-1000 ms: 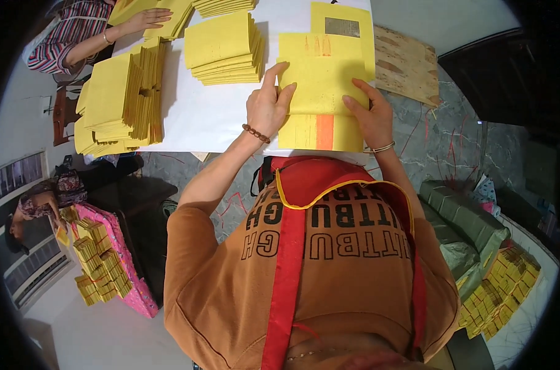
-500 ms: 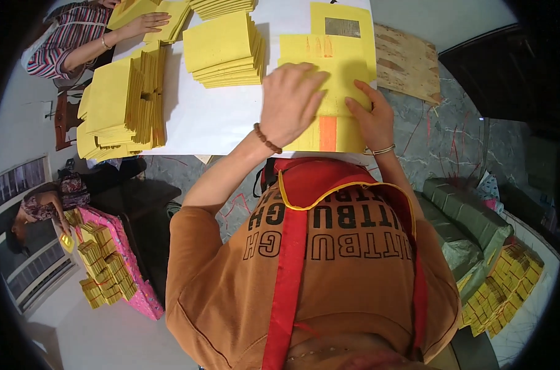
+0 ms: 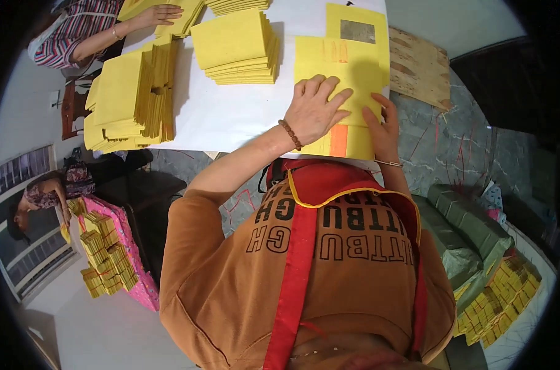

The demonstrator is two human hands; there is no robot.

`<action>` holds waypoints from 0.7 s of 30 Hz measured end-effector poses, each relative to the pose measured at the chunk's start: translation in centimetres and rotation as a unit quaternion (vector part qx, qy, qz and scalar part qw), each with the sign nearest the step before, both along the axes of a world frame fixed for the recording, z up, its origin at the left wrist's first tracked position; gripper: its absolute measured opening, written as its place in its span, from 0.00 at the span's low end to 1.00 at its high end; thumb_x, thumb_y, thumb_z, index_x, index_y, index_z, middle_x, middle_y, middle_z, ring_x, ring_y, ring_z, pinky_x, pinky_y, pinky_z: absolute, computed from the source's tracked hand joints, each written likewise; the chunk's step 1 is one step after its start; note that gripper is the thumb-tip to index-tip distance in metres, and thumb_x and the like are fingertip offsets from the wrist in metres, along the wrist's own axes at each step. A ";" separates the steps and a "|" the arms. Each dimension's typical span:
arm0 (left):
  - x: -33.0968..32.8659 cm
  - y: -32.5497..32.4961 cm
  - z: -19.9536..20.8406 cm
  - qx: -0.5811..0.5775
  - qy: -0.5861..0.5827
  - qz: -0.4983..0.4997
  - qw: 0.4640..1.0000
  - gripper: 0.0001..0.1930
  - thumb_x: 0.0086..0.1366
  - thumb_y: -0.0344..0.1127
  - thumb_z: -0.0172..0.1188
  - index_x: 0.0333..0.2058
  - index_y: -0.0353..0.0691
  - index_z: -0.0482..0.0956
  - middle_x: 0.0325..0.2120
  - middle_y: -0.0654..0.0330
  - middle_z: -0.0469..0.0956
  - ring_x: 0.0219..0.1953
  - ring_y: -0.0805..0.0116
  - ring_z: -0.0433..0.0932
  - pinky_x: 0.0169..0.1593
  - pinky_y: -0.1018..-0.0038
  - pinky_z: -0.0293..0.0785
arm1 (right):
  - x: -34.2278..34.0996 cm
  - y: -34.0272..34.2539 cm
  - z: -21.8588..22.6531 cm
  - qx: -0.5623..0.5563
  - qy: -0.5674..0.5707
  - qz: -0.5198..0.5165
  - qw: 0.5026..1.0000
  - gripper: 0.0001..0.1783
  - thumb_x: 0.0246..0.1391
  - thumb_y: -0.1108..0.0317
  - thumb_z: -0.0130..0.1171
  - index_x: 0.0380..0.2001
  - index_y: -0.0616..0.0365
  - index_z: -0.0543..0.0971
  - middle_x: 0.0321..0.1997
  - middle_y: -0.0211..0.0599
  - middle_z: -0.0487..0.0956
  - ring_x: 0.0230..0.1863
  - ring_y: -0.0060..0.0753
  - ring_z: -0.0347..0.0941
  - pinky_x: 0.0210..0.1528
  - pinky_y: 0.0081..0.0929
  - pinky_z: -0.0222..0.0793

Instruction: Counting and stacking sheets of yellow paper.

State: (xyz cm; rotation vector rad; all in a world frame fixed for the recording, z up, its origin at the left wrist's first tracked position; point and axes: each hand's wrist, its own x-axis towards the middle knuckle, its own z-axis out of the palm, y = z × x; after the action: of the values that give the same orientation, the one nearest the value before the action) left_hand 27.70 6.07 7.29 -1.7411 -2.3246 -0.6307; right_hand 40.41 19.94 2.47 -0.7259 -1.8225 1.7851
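A yellow paper sheet [image 3: 360, 83] with an orange stripe near its lower edge and faint orange marks higher up lies in front of me on the white-topped table. My left hand [image 3: 317, 108], a beaded bracelet on its wrist, rests on it with the fingers spread. At the sheet's right edge is my right hand [image 3: 386, 126], thumb and fingers apart, the thumb touching the paper. Under the sheet's far end, a second yellow paper sheet [image 3: 382, 46] with a grey rectangle [image 3: 358, 31] sticks out.
Folded yellow paper stacks [image 3: 230, 43] stand left on the white table [image 3: 206, 120], with another pile [image 3: 119, 86] at its left edge. A co-worker's hand [image 3: 160, 15] touches yellow papers at the far left. Yellow bundles [image 3: 110, 259] lie on a pink-covered surface; others [image 3: 499, 302] sit lower right.
My left hand has slid down the sheet toward the orange stripe and covers part of it. My right hand stays at the right edge. The whole view has shifted slightly.
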 end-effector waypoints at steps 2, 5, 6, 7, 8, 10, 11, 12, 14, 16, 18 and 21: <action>0.0 -0.2 0.2 -0.006 0.001 -0.024 1.000 0.27 0.53 0.55 0.56 0.50 0.50 0.68 0.46 0.55 0.64 0.49 0.55 0.61 0.48 0.61 0.56 | 0.3 0.3 -1.0 -0.024 0.007 0.002 1.000 0.18 0.49 0.67 0.58 0.46 0.56 0.72 0.48 0.36 0.68 0.51 0.30 0.63 0.53 0.26 0.58; 0.0 0.0 0.6 -0.019 0.005 -0.042 0.999 0.28 0.52 0.56 0.56 0.50 0.52 0.69 0.46 0.54 0.64 0.48 0.55 0.61 0.48 0.61 0.56 | 0.2 0.2 -1.1 -0.083 0.035 0.004 0.996 0.19 0.52 0.68 0.55 0.48 0.56 0.70 0.49 0.35 0.68 0.49 0.26 0.64 0.50 0.23 0.61; -0.1 0.0 0.7 -0.022 0.024 -0.055 0.998 0.29 0.51 0.57 0.56 0.50 0.50 0.68 0.46 0.53 0.64 0.47 0.56 0.62 0.47 0.63 0.58 | 0.1 0.1 -0.6 -0.119 0.058 0.006 0.991 0.19 0.54 0.69 0.53 0.50 0.56 0.69 0.49 0.35 0.68 0.48 0.25 0.64 0.49 0.21 0.62; -0.1 0.0 0.9 -0.022 0.027 -0.050 0.998 0.29 0.51 0.57 0.56 0.50 0.50 0.68 0.46 0.53 0.64 0.47 0.56 0.62 0.47 0.63 0.58 | 0.1 0.1 0.1 -0.119 0.060 0.011 0.991 0.19 0.54 0.69 0.53 0.50 0.56 0.69 0.49 0.35 0.68 0.48 0.25 0.64 0.49 0.21 0.62; 0.1 0.1 0.9 -0.040 0.077 -0.058 0.995 0.28 0.52 0.54 0.56 0.50 0.46 0.69 0.43 0.50 0.66 0.45 0.56 0.64 0.44 0.64 0.61 | 0.2 0.0 0.9 -0.162 0.058 0.010 0.985 0.18 0.55 0.70 0.51 0.51 0.56 0.68 0.48 0.35 0.68 0.48 0.25 0.64 0.48 0.20 0.62; 0.4 0.1 0.9 -0.057 0.129 -0.058 0.988 0.28 0.53 0.51 0.56 0.49 0.43 0.70 0.41 0.48 0.69 0.42 0.56 0.66 0.41 0.66 0.64 | 0.2 0.1 1.2 -0.204 0.057 0.017 0.977 0.18 0.57 0.70 0.48 0.52 0.55 0.67 0.48 0.35 0.69 0.48 0.24 0.64 0.48 0.20 0.62; 0.6 0.2 0.8 -0.060 0.199 -0.070 0.976 0.26 0.52 0.47 0.56 0.48 0.39 0.70 0.37 0.47 0.70 0.39 0.56 0.68 0.37 0.68 0.65 | 0.3 0.3 1.0 -0.198 0.055 0.026 0.978 0.18 0.57 0.70 0.47 0.51 0.56 0.67 0.47 0.35 0.69 0.48 0.24 0.64 0.48 0.20 0.62; 0.8 0.3 0.7 -0.063 0.267 -0.081 0.958 0.25 0.52 0.43 0.56 0.46 0.35 0.71 0.34 0.46 0.72 0.35 0.57 0.70 0.34 0.70 0.67 | 0.4 0.5 1.0 -0.191 0.053 0.035 0.980 0.17 0.58 0.70 0.46 0.51 0.56 0.67 0.47 0.35 0.69 0.48 0.24 0.64 0.48 0.20 0.63; 1.0 0.8 0.6 -0.072 0.282 -0.064 0.954 0.23 0.51 0.40 0.56 0.44 0.33 0.72 0.32 0.47 0.73 0.33 0.58 0.71 0.32 0.72 0.68 | 0.5 0.4 1.2 -0.187 0.049 0.044 0.980 0.18 0.58 0.70 0.46 0.52 0.55 0.67 0.47 0.34 0.69 0.48 0.24 0.64 0.49 0.19 0.62; 1.0 0.8 0.5 -0.082 0.297 -0.047 0.950 0.21 0.50 0.38 0.55 0.42 0.32 0.73 0.29 0.47 0.73 0.31 0.59 0.72 0.30 0.74 0.69 | 0.4 0.6 0.9 -0.183 0.044 0.055 0.981 0.18 0.58 0.70 0.46 0.52 0.55 0.67 0.48 0.34 0.69 0.49 0.24 0.64 0.50 0.19 0.61; 0.7 0.8 0.7 -0.063 0.220 -0.053 0.972 0.20 0.48 0.37 0.58 0.40 0.34 0.73 0.30 0.52 0.74 0.31 0.63 0.73 0.31 0.75 0.70 | 0.2 1.0 0.5 -0.137 0.039 0.059 0.988 0.19 0.61 0.63 0.41 0.54 0.52 0.67 0.52 0.34 0.68 0.53 0.26 0.62 0.54 0.25 0.57; -0.3 0.0 1.3 -0.030 0.099 -0.057 0.993 0.20 0.44 0.35 0.61 0.38 0.34 0.72 0.29 0.56 0.74 0.32 0.64 0.74 0.32 0.74 0.72 | 1.0 0.7 2.8 -0.114 -0.015 0.065 0.991 0.23 0.62 0.54 0.35 0.54 0.52 0.67 0.56 0.33 0.66 0.58 0.29 0.58 0.58 0.32 0.53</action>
State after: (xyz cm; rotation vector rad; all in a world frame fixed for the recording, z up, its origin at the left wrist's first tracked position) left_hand 27.42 6.11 8.57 -1.8797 -2.1434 -0.3884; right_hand 41.37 20.67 5.30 -0.7344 -1.7381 2.1029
